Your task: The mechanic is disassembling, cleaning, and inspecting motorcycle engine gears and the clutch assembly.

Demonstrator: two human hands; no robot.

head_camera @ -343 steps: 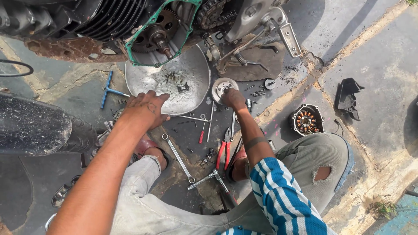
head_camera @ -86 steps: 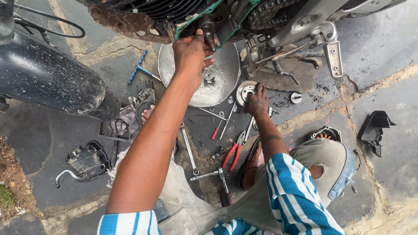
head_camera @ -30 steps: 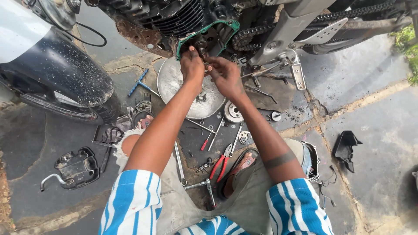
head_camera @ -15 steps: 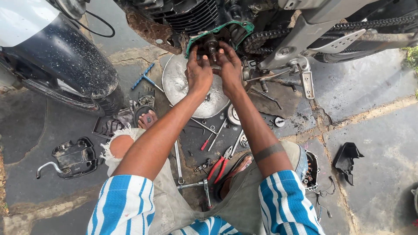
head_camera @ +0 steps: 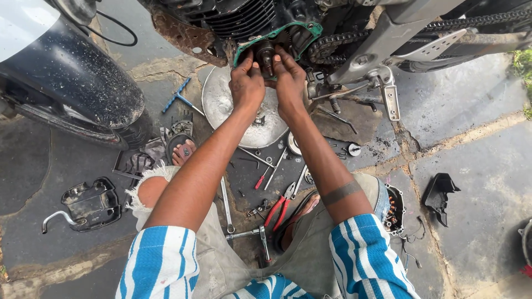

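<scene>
I've got left hand & right hand both clamped on engine part inside open case w/ green gasket; cover off, tools below wrists, reassembly prob left.

There is one view only, from the head of the person. It looks steeply down and forward along both arms, close to the motorcycle engine at the top edge, with the paved floor filling the rest.

engine: top cut off | dark part (between both hands): mostly hidden | grip: unclear
</scene>
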